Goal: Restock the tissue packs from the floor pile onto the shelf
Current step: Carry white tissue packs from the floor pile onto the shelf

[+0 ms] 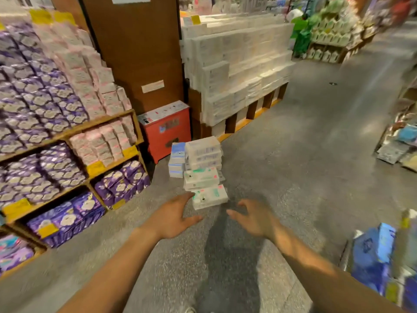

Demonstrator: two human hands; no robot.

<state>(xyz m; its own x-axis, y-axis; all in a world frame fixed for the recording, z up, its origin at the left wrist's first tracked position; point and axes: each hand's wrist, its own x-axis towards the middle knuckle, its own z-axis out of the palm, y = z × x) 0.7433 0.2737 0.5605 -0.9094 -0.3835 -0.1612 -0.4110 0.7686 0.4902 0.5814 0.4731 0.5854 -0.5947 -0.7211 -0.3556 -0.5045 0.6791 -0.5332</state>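
Stacks of white plastic-wrapped tissue packs [202, 163] are piled on the grey speckled floor [293, 177], near the right end of the wooden shelf [106, 122]. Nothing is held: left hand [173, 219] and right hand [253, 219] are spread wide, flanking the nearest green-printed pack [209, 197], which is best clamped evenly at both ends.

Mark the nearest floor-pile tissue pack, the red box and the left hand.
nearest tissue pack [209, 196]: head view, top face.
red box [169, 132]: head view, front panel.
left hand [173, 216]: head view, back of hand.
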